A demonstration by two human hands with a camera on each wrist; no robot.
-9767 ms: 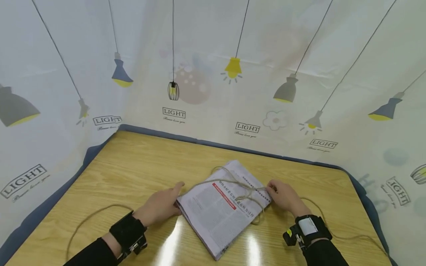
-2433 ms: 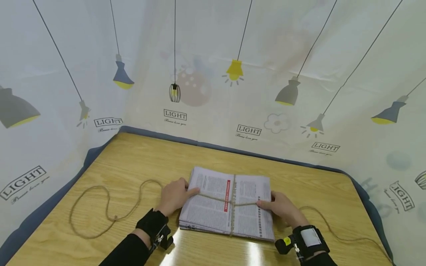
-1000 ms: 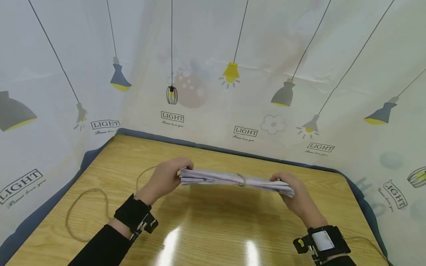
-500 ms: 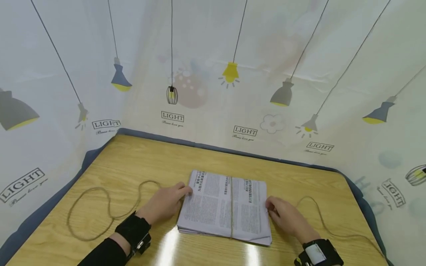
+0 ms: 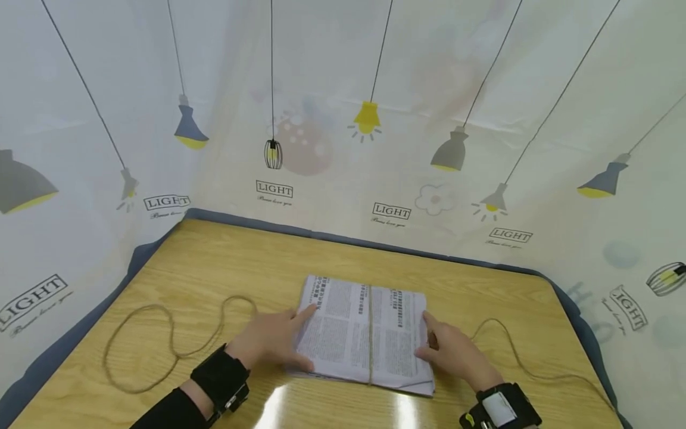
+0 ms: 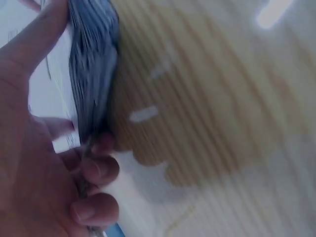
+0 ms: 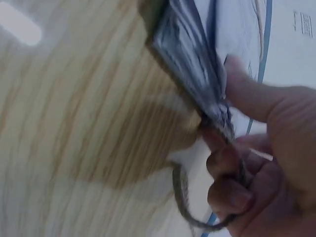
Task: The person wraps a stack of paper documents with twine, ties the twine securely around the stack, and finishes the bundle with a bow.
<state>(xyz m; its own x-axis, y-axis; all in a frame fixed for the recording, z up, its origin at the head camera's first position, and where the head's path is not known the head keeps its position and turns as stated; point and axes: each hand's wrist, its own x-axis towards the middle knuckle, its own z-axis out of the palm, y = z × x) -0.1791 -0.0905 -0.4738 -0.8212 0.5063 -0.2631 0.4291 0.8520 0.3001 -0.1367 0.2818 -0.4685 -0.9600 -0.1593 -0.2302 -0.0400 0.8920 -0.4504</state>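
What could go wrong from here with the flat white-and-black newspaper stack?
Thin tan twine crosses the top of the newspaper stack in one strand, so sheets might slip out sideways. Its slack loop on the yellowish wooden table could snag or tangle. If the right hand, fingers curled round the twine, lets go, the tie may loosen.

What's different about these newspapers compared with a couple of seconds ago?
The newspaper stack was lifted and turned over: the red-strip side with crossed twine no longer faces up, and one strand of twine now shows across the top. The left hand and right hand are still at its sides; the loose twine lies much as before.
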